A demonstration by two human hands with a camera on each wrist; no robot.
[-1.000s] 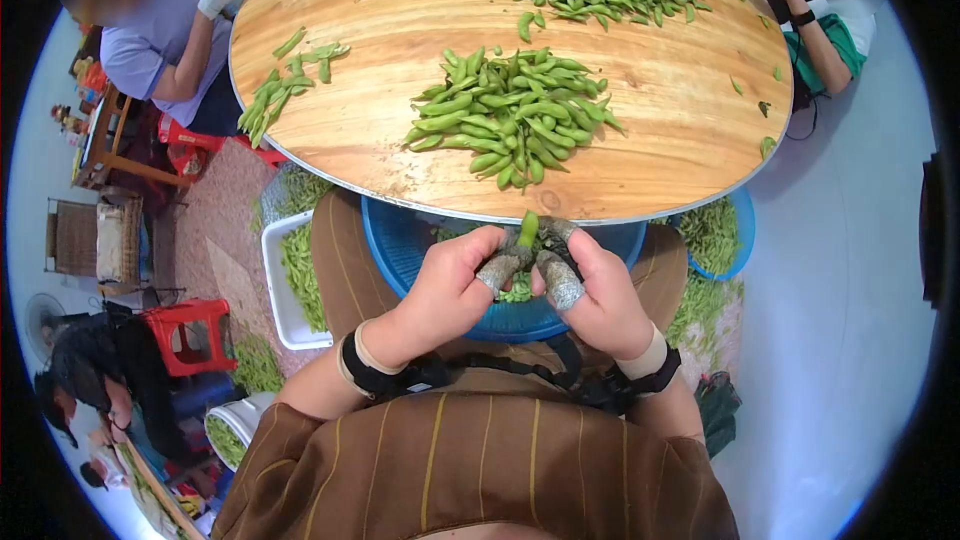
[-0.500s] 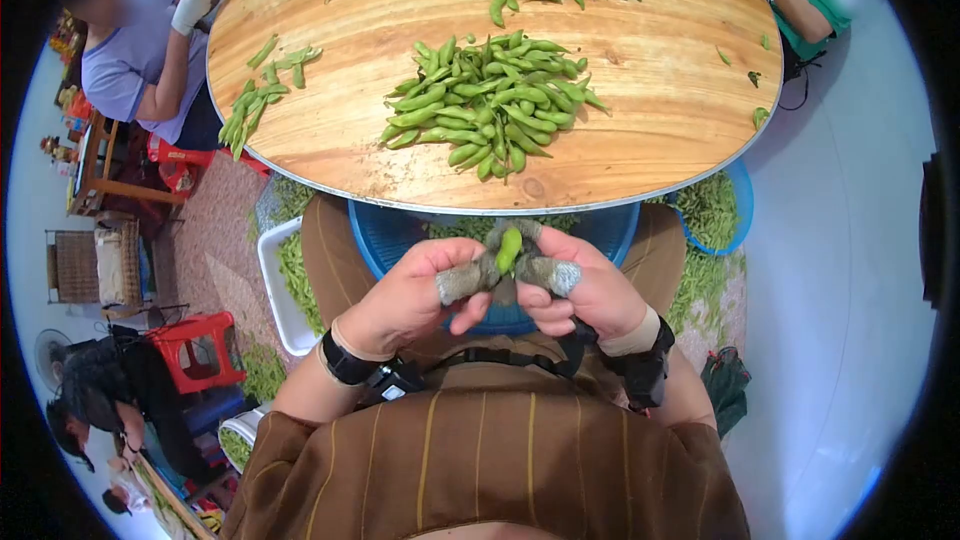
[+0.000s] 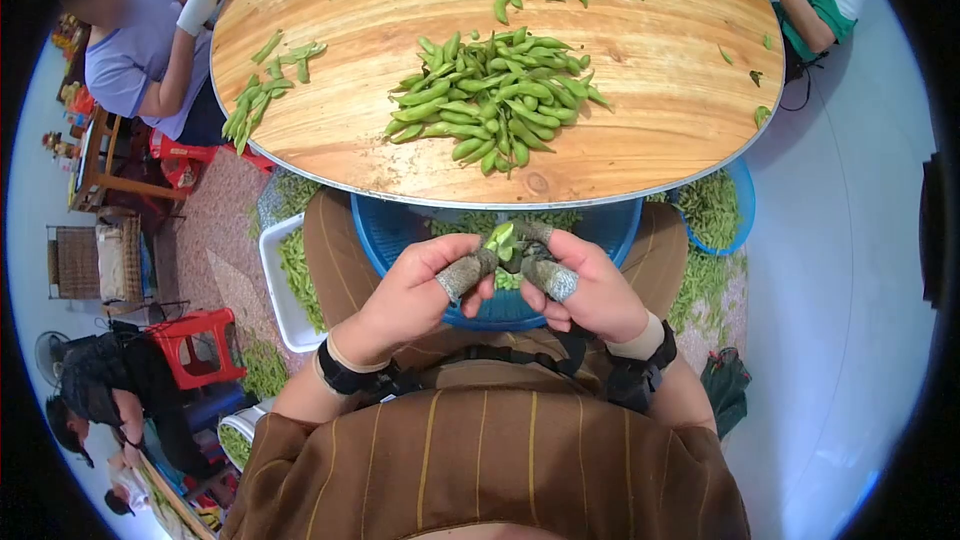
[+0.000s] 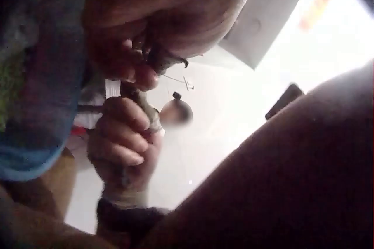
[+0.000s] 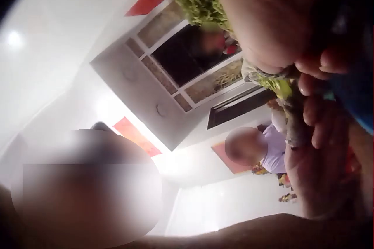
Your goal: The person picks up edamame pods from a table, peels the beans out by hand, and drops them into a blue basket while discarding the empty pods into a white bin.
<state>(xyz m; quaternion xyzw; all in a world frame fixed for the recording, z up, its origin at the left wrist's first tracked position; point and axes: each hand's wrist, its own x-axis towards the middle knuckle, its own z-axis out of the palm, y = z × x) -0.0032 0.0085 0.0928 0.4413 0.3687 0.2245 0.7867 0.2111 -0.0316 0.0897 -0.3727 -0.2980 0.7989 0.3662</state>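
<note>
Shifted slightly, one green pod (image 3: 501, 240) sits pinched between one left hand (image 3: 415, 285) and one right hand (image 3: 595, 290).

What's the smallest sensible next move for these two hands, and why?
Probably ease the left hand and right hand slightly apart, opening the green bean pod over the round blue plastic basin. The pod looks partly splayed between the grey-wrapped fingers, and pale green beans show in the basin below.
</note>
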